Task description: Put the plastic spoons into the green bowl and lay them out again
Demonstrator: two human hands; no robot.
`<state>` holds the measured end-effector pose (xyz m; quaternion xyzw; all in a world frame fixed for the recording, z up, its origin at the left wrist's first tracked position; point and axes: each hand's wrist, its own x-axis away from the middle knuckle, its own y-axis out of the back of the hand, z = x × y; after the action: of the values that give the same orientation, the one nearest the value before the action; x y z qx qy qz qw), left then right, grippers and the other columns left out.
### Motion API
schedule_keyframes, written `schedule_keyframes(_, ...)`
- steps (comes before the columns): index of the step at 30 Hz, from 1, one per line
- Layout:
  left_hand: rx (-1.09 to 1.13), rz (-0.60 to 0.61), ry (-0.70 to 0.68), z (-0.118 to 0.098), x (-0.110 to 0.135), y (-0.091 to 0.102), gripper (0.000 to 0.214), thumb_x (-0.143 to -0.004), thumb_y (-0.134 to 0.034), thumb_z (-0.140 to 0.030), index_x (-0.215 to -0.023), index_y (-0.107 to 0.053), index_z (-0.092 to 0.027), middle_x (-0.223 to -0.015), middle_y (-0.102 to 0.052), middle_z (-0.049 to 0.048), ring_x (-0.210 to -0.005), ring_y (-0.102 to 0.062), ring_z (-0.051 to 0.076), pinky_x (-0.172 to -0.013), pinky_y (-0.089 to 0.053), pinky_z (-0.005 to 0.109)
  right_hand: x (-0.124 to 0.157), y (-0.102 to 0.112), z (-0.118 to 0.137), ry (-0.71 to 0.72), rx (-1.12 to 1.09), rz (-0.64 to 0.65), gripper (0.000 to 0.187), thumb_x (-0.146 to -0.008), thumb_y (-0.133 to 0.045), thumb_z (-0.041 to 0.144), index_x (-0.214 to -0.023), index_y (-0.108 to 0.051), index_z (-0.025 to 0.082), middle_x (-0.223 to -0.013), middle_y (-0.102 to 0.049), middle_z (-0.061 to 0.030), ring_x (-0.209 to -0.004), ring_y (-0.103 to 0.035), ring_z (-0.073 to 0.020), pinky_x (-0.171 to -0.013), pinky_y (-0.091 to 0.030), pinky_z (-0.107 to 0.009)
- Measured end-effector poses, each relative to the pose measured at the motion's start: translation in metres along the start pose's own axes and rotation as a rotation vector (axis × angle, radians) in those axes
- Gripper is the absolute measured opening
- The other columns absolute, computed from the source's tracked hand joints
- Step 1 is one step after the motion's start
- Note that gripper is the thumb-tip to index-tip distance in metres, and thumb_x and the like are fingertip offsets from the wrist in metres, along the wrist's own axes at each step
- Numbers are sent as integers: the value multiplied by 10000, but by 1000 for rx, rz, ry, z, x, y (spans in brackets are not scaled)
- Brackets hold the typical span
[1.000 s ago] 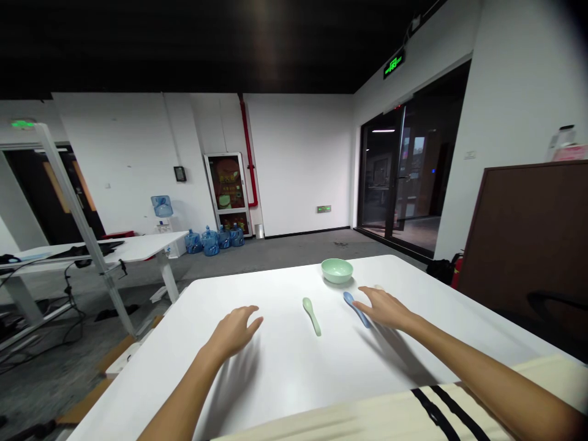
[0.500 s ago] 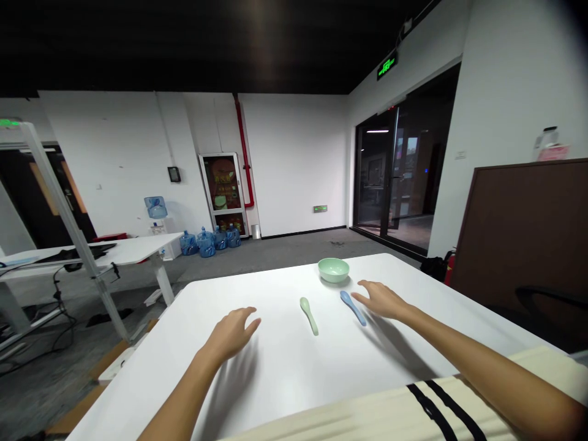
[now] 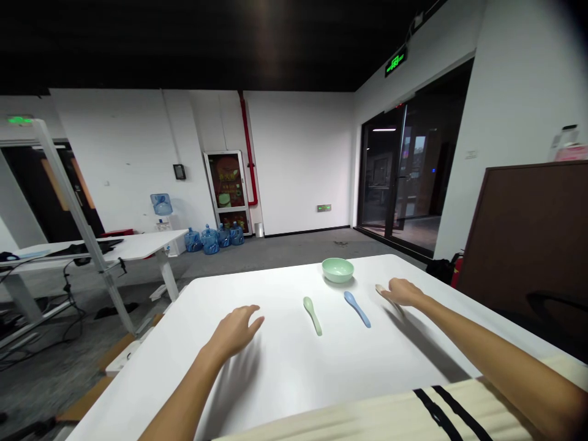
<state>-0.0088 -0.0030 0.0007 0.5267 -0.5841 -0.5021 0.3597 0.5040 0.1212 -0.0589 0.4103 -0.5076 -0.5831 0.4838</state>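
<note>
An open-plan office: white desks, a water dispenser, blue water jugs, glass doors and a green exit sign.

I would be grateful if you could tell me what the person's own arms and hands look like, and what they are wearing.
The left hand and right hand are bare, without gloves, and the forearms show no sleeves, watch or bracelet. At the bottom of the view is a cream garment with two black stripes.

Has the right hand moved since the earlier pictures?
Yes. The right hand has moved rightward and farther from the person. Earlier it overlapped the blue spoon; now the spoon lies clear to its left.
</note>
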Motion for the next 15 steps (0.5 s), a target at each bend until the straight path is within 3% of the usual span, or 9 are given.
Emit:
schedule_keyframes(9, 6, 6, 7, -2, 0, 1, 542, -915, -358, -536, -1305, -573, -227, -1343, -612, 87, -1233, -551, 288, -979, -436, 403, -3, -28, -20, -44, 5, 64, 215, -715, -630, 316, -857, -617, 155, -930, -671, -142, -754, -654, -252, -615, -436, -334)
schedule_keyframes(12, 11, -2, 10, -2, 0, 1, 542, -912, -363, -547, -1297, -579, -234, -1341, -615, 82, -1241, -548, 288, -979, -436, 397, -2, -30, -21, -51, 21, 74, 194, -691, -611, 222, -871, -619, 152, -935, -669, -143, -765, -652, -250, -621, -434, -326)
schedule_keyframes(15, 8, 0, 8, -1, 0, 1, 544, -916, -359, -543, -1303, -577, -229, -1344, -613, 80, -1243, -546, 288, -976, -437, 402, -3, -24, -18, -48, 10, 44, 187, -725, -592, 251, -882, -622, 155, -966, -660, -151, -778, -642, -250, -617, -428, -325)
